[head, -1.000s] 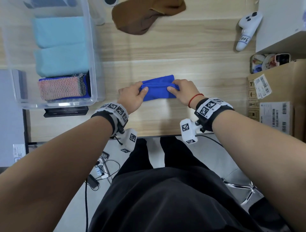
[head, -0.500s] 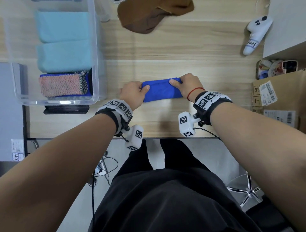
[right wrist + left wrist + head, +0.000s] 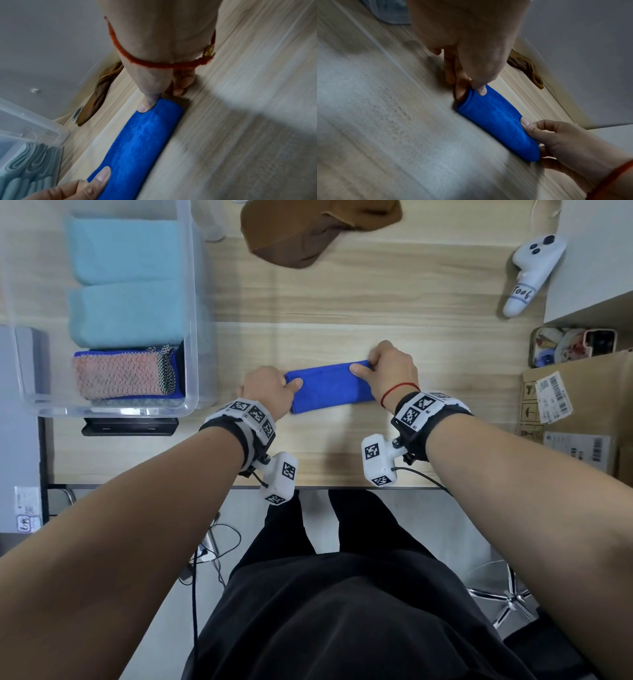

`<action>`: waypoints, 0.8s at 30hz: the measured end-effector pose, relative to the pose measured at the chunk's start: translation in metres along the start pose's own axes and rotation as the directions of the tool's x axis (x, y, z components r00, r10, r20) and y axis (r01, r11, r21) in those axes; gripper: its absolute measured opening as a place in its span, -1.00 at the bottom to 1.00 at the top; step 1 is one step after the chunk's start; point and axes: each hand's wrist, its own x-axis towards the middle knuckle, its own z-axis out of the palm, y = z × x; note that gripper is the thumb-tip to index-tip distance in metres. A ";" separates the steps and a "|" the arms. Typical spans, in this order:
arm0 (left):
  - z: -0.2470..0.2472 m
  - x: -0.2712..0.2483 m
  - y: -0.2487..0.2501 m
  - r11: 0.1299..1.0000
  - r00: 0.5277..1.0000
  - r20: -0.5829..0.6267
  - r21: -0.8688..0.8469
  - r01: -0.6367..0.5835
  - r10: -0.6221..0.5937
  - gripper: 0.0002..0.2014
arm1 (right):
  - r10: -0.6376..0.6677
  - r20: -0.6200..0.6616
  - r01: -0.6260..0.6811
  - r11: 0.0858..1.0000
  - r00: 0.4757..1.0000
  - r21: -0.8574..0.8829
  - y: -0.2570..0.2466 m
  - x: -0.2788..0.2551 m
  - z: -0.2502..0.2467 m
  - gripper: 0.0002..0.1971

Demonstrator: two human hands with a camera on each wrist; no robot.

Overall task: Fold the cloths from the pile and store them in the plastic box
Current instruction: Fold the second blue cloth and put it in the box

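A folded blue cloth (image 3: pixel 329 387) lies on the wooden table (image 3: pixel 376 302) in front of me, a narrow strip running left to right. My left hand (image 3: pixel 274 392) pinches its left end, thumb on top and fingers underneath, as the left wrist view shows on the blue cloth (image 3: pixel 496 121). My right hand (image 3: pixel 387 369) pinches the right end the same way, thumb pressing the blue cloth (image 3: pixel 142 142). A crumpled brown cloth (image 3: pixel 318 229) lies at the far edge. The clear plastic box (image 3: pixel 191 313) at the left holds two folded light-blue cloths (image 3: pixel 125 285) and a pink knitted one (image 3: pixel 120 376).
A white controller (image 3: pixel 531 273) lies at the far right beside a white shelf unit (image 3: pixel 596 251). A cardboard box (image 3: pixel 579 412) stands at the right edge, with a small patterned tin (image 3: pixel 568 345) behind it. A black device (image 3: pixel 130 426) sits under the plastic box's near edge.
Both hands have shifted with the blue cloth slightly away from me, and the cloth now lies flatter and straighter. The grips at both ends are unchanged.
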 end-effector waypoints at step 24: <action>-0.040 -0.039 0.045 0.939 0.910 0.260 0.037 -0.343 0.323 -0.65 | -0.242 0.319 0.071 0.882 0.916 0.466 0.003 -0.027 -0.069 -0.74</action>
